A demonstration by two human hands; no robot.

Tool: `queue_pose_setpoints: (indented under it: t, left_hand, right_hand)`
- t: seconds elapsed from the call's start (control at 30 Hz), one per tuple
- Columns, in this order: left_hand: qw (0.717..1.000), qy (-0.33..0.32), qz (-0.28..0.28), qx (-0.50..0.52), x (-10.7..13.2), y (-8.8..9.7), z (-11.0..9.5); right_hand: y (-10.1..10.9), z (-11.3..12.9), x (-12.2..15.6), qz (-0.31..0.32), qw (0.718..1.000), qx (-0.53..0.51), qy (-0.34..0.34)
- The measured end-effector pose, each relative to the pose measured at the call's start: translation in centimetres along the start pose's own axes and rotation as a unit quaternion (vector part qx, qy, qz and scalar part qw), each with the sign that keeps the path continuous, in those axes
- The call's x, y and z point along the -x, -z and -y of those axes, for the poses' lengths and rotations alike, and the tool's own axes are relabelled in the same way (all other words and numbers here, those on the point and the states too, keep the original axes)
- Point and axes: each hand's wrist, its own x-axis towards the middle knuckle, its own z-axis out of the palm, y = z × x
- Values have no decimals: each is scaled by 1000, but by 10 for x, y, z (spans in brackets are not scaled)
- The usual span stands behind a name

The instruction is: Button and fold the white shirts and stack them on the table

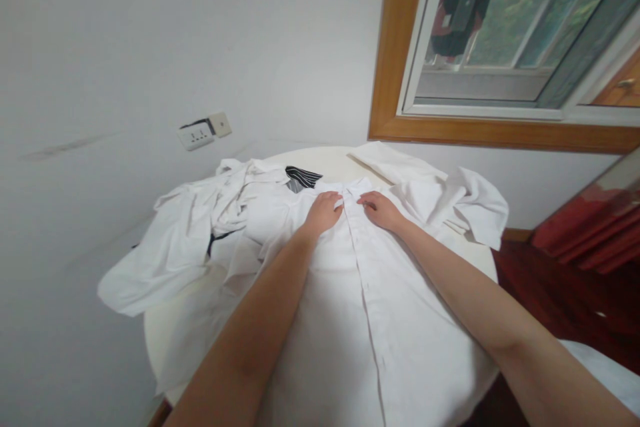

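Observation:
A white button-front shirt [335,307] lies face up on a round cream table [156,327], its collar at the far end and its front placket running toward me. My left hand [325,211] is at the left side of the collar, fingers closed on the cloth. On the other side of the placket, my right hand [381,211] has its thumb and fingertips pinched at the fabric just below the collar. The shirt's right-hand sleeve [473,203] lies bunched near the table's right edge.
Crumpled white garments [195,220] are heaped at the left, hanging over the table edge. A black-and-white striped cloth [303,177] lies behind the collar. The wall carries a socket [197,136]; a wood-framed window [383,128] is at the back right. Red fabric [590,220] hangs at right.

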Motion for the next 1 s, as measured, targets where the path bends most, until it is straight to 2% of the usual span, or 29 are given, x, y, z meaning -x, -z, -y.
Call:
queue_pose_setpoints:
  t: [1.0]
  left_hand:
    - [1000, -6, -1, -19, 1, 1, -2]
  right_hand:
    - [3, 6, 1, 7, 1000, 11, -4]
